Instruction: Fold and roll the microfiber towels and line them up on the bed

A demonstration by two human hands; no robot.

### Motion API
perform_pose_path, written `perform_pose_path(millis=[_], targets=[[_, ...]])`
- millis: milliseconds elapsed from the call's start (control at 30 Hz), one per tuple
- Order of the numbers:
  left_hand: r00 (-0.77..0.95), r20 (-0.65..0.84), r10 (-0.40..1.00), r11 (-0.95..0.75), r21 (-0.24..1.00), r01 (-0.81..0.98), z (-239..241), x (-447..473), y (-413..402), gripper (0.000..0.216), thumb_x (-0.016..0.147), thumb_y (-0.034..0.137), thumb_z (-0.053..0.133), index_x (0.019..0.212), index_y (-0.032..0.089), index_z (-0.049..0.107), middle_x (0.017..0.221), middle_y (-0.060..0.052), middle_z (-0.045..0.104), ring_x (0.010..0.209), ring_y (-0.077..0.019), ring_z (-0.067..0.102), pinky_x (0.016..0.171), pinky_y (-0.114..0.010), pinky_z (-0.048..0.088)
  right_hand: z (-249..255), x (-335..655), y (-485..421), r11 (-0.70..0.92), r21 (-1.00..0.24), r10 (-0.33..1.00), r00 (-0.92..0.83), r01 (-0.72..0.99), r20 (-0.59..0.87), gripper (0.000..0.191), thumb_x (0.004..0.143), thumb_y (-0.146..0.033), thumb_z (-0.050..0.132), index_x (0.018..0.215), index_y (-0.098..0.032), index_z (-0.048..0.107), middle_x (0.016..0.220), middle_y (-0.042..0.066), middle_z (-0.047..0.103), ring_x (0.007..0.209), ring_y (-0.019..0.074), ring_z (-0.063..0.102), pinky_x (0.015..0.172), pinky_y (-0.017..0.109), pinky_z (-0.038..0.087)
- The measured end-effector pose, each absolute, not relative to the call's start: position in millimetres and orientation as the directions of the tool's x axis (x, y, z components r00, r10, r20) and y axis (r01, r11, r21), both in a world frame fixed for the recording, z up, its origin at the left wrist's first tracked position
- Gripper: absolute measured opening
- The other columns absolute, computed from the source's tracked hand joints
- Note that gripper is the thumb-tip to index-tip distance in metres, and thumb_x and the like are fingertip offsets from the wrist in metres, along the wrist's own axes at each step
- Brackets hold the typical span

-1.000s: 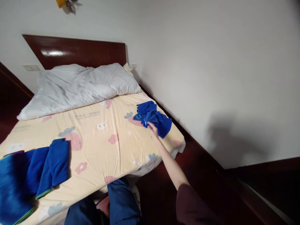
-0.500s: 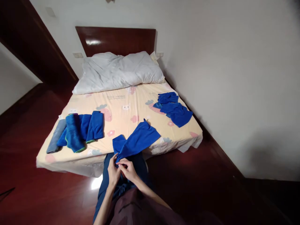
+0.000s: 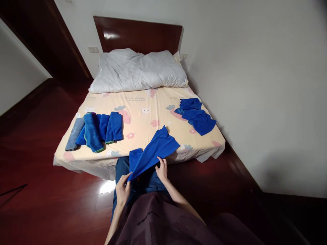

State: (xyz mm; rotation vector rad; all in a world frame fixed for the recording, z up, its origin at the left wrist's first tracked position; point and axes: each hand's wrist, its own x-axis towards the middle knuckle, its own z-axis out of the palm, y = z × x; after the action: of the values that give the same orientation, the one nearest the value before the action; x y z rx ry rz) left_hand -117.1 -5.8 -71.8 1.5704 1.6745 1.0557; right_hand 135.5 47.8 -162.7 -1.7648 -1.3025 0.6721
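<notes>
A blue towel (image 3: 155, 147) lies twisted over the near edge of the bed, one end spread on the sheet and a corner drawn toward me. My left hand (image 3: 123, 188) pinches that near corner between thumb and fingers. Along the towel's right-hand edge, my right hand (image 3: 161, 169) has its thumb and fingertips closed on the cloth. Part of the towel hangs over my legs, and its underside is hidden.
Several rolled blue towels and a grey-blue one (image 3: 75, 134) lie side by side on the bed's left. Crumpled blue towels (image 3: 200, 119) are heaped at the right. A white quilt (image 3: 139, 71) lies before the wooden headboard (image 3: 140, 35). A wall runs along the right.
My right hand has left my left hand's side and moved right along the towel's edge. The towel's near edge is now stretched between both hands. The view has shifted slightly.
</notes>
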Motion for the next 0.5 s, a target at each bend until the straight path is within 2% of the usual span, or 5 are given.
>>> perform_pose_path(millis=[100, 200, 267, 367, 500], targets=[[-0.129, 0.124, 0.984, -0.035, 0.839, 0.542, -65, -127, -20, 0.038, 0.091, 0.043, 0.051, 0.107, 0.021, 0.077, 0.086, -0.006, 0.073, 0.076, -0.022, 0.069, 0.072, -0.033, 0.056, -161, 162, 66, -0.153, -0.744, 0.937, 0.335, 0.65, 0.1, 0.042, 0.076, -0.01, 0.057, 0.113, -0.025, 0.074, 0.121, 0.012, 0.055, 0.12, 0.0322, 0.051, 0.109, 0.051, 0.039], [-0.203, 0.189, 0.961, -0.042, 0.824, 0.565, -58, -137, -31, 0.034, 0.09, 0.04, 0.052, 0.101, 0.023, 0.078, 0.091, -0.006, 0.076, 0.08, -0.0229, 0.071, 0.073, -0.033, 0.056, -153, 193, 82, -0.223, -0.713, 0.887, 0.442, 0.664, 0.135, 0.034, 0.075, -0.008, 0.053, 0.096, -0.022, 0.076, 0.128, 0.014, 0.055, 0.121, 0.0331, 0.049, 0.108, 0.054, 0.037], [-0.269, 0.258, 0.928, -0.051, 0.804, 0.592, -53, -146, -36, 0.03, 0.089, 0.036, 0.052, 0.101, 0.023, 0.078, 0.092, -0.005, 0.076, 0.078, -0.021, 0.07, 0.071, -0.03, 0.055, -143, 216, 87, -0.242, -0.726, 0.828, 0.527, 0.644, 0.191, 0.033, 0.075, -0.009, 0.051, 0.095, -0.019, 0.075, 0.133, 0.016, 0.056, 0.124, 0.0339, 0.048, 0.11, 0.055, 0.035], [-0.31, 0.373, 0.874, -0.078, 0.739, 0.669, -46, -162, -40, 0.026, 0.09, 0.033, 0.057, 0.104, 0.022, 0.077, 0.078, -0.002, 0.07, 0.063, -0.0155, 0.063, 0.061, -0.025, 0.05, -125, 253, 83, -0.181, -0.757, 0.762, 0.576, 0.627, 0.295, 0.036, 0.077, -0.014, 0.048, 0.101, -0.015, 0.075, 0.127, 0.02, 0.063, 0.123, 0.0335, 0.054, 0.111, 0.052, 0.037], [-0.127, 0.48, 0.868, -0.211, 0.588, 0.781, -37, -183, -35, 0.025, 0.094, 0.028, 0.057, 0.108, 0.025, 0.077, 0.078, -0.003, 0.066, 0.065, -0.0131, 0.063, 0.064, -0.022, 0.049, -96, 302, 57, -0.203, -0.783, 0.665, 0.67, 0.589, 0.331, 0.039, 0.079, -0.025, 0.047, 0.103, -0.012, 0.075, 0.102, 0.02, 0.075, 0.099, 0.0324, 0.069, 0.093, 0.045, 0.052]])
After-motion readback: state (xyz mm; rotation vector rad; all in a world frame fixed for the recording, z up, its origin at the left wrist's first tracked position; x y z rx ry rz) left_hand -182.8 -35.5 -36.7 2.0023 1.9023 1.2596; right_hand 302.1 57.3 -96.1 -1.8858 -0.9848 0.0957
